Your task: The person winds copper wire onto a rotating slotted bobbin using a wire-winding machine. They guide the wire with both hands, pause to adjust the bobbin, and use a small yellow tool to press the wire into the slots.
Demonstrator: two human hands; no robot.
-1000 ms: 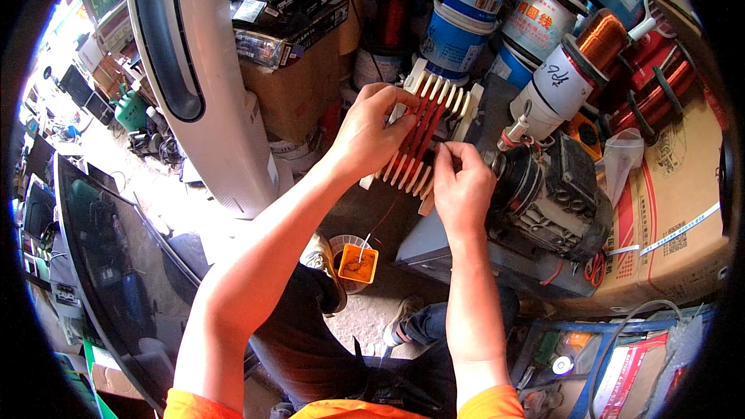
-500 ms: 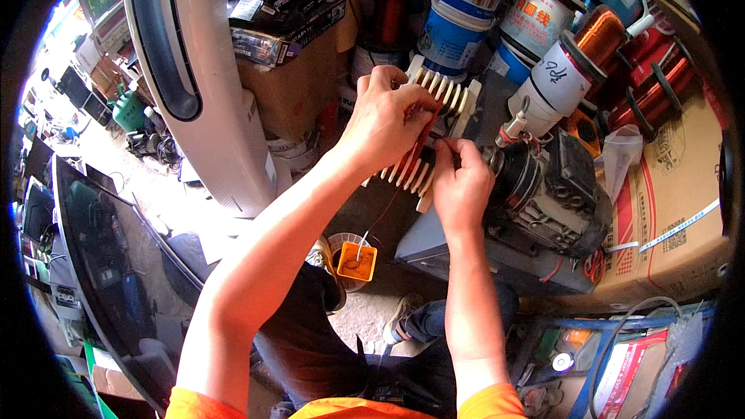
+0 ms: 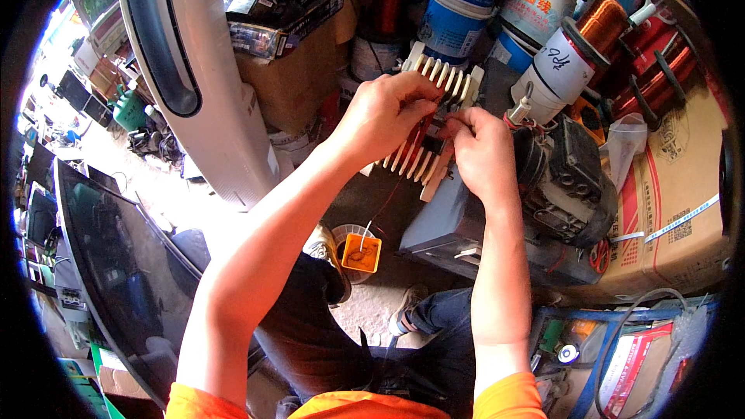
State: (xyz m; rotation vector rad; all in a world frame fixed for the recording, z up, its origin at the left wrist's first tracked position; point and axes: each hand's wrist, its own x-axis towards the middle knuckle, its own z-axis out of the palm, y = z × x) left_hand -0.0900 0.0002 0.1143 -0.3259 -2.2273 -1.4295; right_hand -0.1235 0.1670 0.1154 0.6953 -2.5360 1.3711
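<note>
A cream-white slotted winding former [image 3: 456, 87], its comb-like ribs in two rows, sits in front of me at a slant. Reddish copper wire [image 3: 414, 140] lies wound across its middle. My left hand [image 3: 384, 118] reaches over the former from the left, thumb and fingers pinched together on the wire. On the other side, my right hand [image 3: 485, 151] is closed, with thumb and forefinger pressed together close to the winding; what lies between these fingertips is hidden. A thin strand runs down from the former to an orange square tub [image 3: 362, 253] on the floor.
A dark electric motor [image 3: 570, 186] stands right of the former on a grey metal base [image 3: 442, 225]. Blue-and-white buckets [image 3: 452, 23] and spools of copper wire [image 3: 601, 27] crowd the back. A tall white appliance [image 3: 209, 109] and a dark screen panel [image 3: 116, 264] stand at left.
My right hand has shifted up and to the right along the former. My left hand stays at the winding with little movement. The whole view has shifted slightly.
</note>
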